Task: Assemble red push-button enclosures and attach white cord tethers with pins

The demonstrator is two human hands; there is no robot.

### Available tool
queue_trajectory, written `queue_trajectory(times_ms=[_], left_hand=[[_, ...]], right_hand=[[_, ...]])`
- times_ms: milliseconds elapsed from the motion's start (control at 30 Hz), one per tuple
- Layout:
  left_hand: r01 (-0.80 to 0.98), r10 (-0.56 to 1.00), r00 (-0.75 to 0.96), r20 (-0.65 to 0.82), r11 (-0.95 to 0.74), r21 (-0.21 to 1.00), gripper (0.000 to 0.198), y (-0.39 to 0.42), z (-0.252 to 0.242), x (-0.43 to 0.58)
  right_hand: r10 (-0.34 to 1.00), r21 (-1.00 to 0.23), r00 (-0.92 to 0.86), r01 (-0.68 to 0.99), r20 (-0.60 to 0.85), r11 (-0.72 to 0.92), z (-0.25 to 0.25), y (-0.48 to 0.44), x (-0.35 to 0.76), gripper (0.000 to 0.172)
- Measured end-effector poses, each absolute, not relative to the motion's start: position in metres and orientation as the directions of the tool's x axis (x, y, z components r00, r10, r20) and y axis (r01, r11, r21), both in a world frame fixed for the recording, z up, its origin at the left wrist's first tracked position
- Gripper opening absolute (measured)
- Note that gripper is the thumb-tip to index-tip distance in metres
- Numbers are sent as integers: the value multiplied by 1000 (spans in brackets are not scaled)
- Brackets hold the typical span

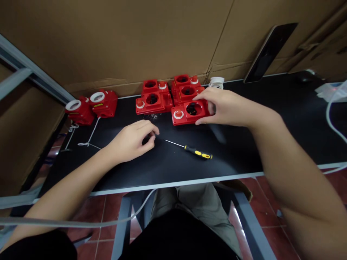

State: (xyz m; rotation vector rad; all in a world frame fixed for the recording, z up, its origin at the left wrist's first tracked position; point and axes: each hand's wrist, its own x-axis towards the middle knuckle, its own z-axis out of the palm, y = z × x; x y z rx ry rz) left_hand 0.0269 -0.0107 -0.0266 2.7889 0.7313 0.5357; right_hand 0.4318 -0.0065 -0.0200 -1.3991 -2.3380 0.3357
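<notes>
My right hand (226,107) grips the right end of a red plastic housing (187,112) that has a round black opening and a white-ringed button, lying on the black table (271,137). My left hand (132,140) rests on the table with its fingers curled in a pinch around something small and dark that I cannot make out. A screwdriver (195,151) with a black and yellow handle lies between my hands, its thin shaft pointing left toward my left hand.
Several more red housings (151,99) stand in a group behind the held one. Two red units with white rings (92,104) and white string sit at the far left. A white ring (216,82), a dark tablet (271,50) against cardboard, and white cables (332,108) lie at the right.
</notes>
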Motion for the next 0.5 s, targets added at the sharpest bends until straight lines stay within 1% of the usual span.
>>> queue_trajectory(times_ms=[67, 133, 267, 333, 400, 467, 500], left_hand=[[423, 499, 817, 289, -860, 287, 21, -10, -26, 26], [419, 496, 818, 293, -861, 287, 22, -10, -26, 26], [430, 505, 805, 313, -859, 279, 20, -11, -27, 26], [436, 509, 771, 382, -860, 265, 20, -13, -27, 27], [443, 514, 702, 493, -857, 262, 18, -14, -25, 26], [426, 498, 638, 588, -864, 270, 17, -14, -23, 25], [408, 486, 634, 601, -871, 275, 23, -14, -22, 23]], right_hand=[[866, -394, -447, 772, 222, 499, -25, -5, 427, 67], [862, -385, -444, 772, 244, 506, -27, -4, 428, 62], [858, -405, -397, 762, 325, 506, -21, -6, 439, 65], [848, -448, -355, 731, 394, 514, -14, -11, 443, 66], [833, -513, -326, 669, 447, 538, -7, -18, 438, 64], [811, -575, -382, 574, 443, 584, -6, -26, 424, 62], [789, -596, -449, 520, 419, 612, -8, -29, 414, 61]])
